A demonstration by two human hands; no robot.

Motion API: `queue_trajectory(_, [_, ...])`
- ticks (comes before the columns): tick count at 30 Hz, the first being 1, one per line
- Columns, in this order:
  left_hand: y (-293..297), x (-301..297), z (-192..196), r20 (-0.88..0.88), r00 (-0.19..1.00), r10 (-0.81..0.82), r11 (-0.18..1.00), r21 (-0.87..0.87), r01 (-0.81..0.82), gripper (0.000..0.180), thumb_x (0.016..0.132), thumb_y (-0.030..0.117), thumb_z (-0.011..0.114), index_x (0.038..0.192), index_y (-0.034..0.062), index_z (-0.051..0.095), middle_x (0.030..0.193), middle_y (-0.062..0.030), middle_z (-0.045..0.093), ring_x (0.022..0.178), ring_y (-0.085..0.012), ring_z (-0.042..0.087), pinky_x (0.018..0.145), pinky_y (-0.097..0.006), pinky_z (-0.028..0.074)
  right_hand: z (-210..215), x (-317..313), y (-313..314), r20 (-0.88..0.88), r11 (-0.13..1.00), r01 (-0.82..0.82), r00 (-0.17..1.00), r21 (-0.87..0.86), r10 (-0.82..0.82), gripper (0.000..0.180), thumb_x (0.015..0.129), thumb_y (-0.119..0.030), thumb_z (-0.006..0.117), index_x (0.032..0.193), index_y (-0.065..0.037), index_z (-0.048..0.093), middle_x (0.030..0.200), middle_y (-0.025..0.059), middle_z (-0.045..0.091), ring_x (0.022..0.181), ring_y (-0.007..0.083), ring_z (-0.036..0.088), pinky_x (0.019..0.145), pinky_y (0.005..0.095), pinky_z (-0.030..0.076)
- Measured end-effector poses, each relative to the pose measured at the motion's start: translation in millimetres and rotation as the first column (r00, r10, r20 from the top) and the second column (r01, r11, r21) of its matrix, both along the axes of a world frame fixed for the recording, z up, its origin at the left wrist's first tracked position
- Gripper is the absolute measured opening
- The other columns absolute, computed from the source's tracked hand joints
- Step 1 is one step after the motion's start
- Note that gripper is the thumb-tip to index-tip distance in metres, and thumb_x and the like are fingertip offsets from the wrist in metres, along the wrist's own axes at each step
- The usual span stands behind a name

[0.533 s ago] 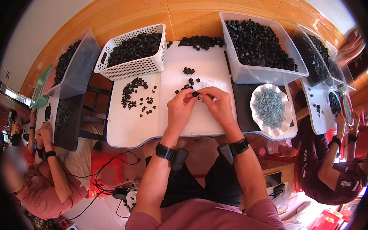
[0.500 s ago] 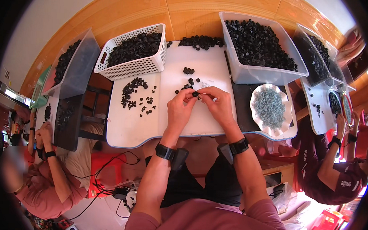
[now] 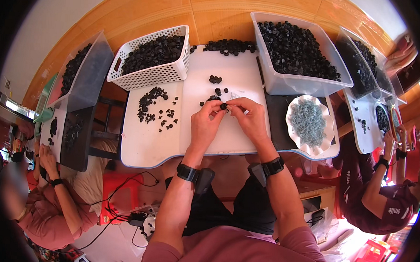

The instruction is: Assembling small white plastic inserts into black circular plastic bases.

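My left hand point(image 3: 204, 125) pinches a small round black plastic part point(image 3: 223, 106) over the middle of the white table point(image 3: 162, 145). My right hand point(image 3: 251, 122) meets it there, its thumb and forefinger closed at the same part. Whether the right fingertips also grip a smaller piece is too fine to make out. Just beyond the fingers lie a few loose black parts point(image 3: 218, 92) and, beside them, some small pale metal bits point(image 3: 237, 94).
Small black pieces point(image 3: 150, 102) are spread at left. Behind stand a white perforated basket point(image 3: 161, 75) and a clear bin point(image 3: 296, 85), both full of black parts, with a black pile point(image 3: 230, 47) between. A scalloped bowl point(image 3: 329, 136) holds silvery screws. Co-workers sit on both sides.
My hands stay nearly in place around the black part, with only a slight shift of the right fingers. At left, the co-worker's hands have moved a little.
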State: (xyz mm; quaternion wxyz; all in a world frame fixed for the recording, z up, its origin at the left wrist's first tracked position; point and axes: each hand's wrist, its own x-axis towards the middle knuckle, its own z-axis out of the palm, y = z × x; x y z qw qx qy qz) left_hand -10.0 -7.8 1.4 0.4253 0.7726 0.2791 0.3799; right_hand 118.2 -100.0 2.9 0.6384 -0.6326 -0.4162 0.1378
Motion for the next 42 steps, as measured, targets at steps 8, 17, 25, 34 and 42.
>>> queue_trajectory(8, [-0.7, -0.7, 1.1, 0.005, 1.0, -0.016, 1.0, -0.006, 0.016, 0.024, 0.088, 0.006, 0.077, 0.111, 0.0005, 0.07, 0.093, -0.0133, 0.078, 0.083, -0.0219, 0.077, 0.072, -0.032, 0.059, 3.5, 0.6, -0.6, -0.072, 0.999, -0.02, 0.997, -0.033, 0.018, 0.01, 0.089, -0.004, 0.075, 0.098, 0.001, 0.078, 0.078, 0.0059, 0.074, 0.071, 0.0082, 0.066, 0.063, 0.0243, 0.051])
queue_trajectory(17, [-3.7, -1.8, 8.2, -0.063, 0.998, -0.028, 0.999, -0.04, 0.025, 0.027, 0.09, 0.005, 0.076, 0.116, -0.0014, 0.07, 0.097, -0.013, 0.079, 0.089, -0.0167, 0.076, 0.077, -0.03, 0.058, -0.2, 3.5, -1.1, -0.136, 0.998, -0.031, 0.99, -0.057, 0.023, 0.011, 0.09, -0.005, 0.075, 0.098, 0.001, 0.078, 0.078, 0.0057, 0.075, 0.072, 0.0076, 0.066, 0.064, 0.0238, 0.052])
queue_trajectory(25, [-2.0, -1.8, 3.7, -0.026, 0.999, -0.044, 0.998, -0.04, 0.043, 0.026, 0.088, 0.008, 0.078, 0.113, 0.0016, 0.07, 0.094, -0.0134, 0.078, 0.084, -0.0224, 0.077, 0.073, -0.032, 0.059, 0.4, 1.9, -0.4, -0.1, 0.999, -0.031, 0.995, -0.015, 0.029, 0.012, 0.089, -0.006, 0.077, 0.099, 0.001, 0.078, 0.081, 0.0069, 0.076, 0.073, 0.0093, 0.067, 0.065, 0.0249, 0.052])
queue_trajectory(34, [-0.5, -1.2, 0.4, -0.004, 1.0, -0.025, 0.999, -0.035, 0.025, 0.024, 0.089, 0.008, 0.078, 0.111, 0.0026, 0.071, 0.091, -0.0126, 0.078, 0.081, -0.0214, 0.077, 0.072, -0.032, 0.059, 5.0, 0.5, -2.0, 0.068, 0.999, -0.003, 0.998, -0.041, 0.006, 0.01, 0.088, -0.006, 0.076, 0.097, -0.001, 0.078, 0.085, 0.0085, 0.077, 0.075, 0.0139, 0.07, 0.068, 0.0276, 0.054])
queue_trajectory(42, [-0.3, -3.6, -1.3, -0.036, 0.998, -0.059, 0.997, -0.056, 0.057, 0.024, 0.091, 0.003, 0.074, 0.114, -0.0007, 0.069, 0.097, -0.0121, 0.078, 0.09, -0.017, 0.076, 0.079, -0.031, 0.059, 5.1, -2.1, -2.0, 0.178, 1.0, 0.012, 0.984, -0.012, -0.009, 0.008, 0.087, -0.003, 0.075, 0.094, -0.001, 0.076, 0.09, 0.0102, 0.077, 0.077, 0.0223, 0.073, 0.068, 0.033, 0.057])
